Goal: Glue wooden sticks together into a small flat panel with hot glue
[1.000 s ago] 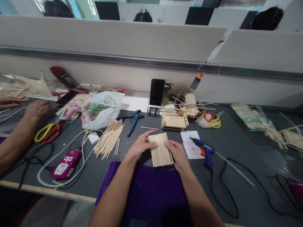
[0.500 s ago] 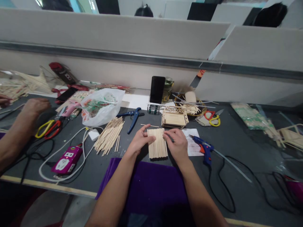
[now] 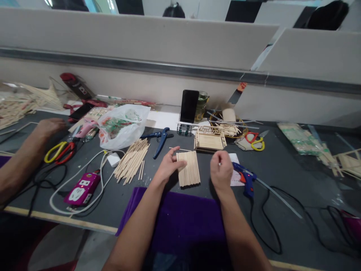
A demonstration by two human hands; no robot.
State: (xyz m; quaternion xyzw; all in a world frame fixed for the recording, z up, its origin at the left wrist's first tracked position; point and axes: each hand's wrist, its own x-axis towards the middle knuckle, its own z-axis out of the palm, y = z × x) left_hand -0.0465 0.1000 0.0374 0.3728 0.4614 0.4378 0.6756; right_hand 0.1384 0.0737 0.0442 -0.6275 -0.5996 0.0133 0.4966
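A flat panel of wooden sticks laid side by side [image 3: 189, 171] lies in front of me. My left hand [image 3: 169, 163] holds its left edge, thumb on top. To the right of the panel, apart from it, my right hand [image 3: 221, 169] is closed with its fingers curled; whether anything is inside is hidden. Just beyond that hand are a blue glue gun [image 3: 247, 180] and a sheet of paper [image 3: 236, 180]. A small stick-built structure [image 3: 210, 141] stands behind the panel. Loose sticks [image 3: 132, 162] are piled at the left.
Blue cutters [image 3: 161, 142], a white plastic bag [image 3: 124, 126], a purple power strip [image 3: 83, 189] and a phone on a stand [image 3: 189, 106] surround the work. Red-and-yellow scissors [image 3: 257, 143] lie at the right. Another person's forearm [image 3: 25, 154] reaches in at the left.
My right hand has left the panel's right edge, moved right and curled closed. My left hand stays at the panel. The other person's hand at the left has shifted slightly.
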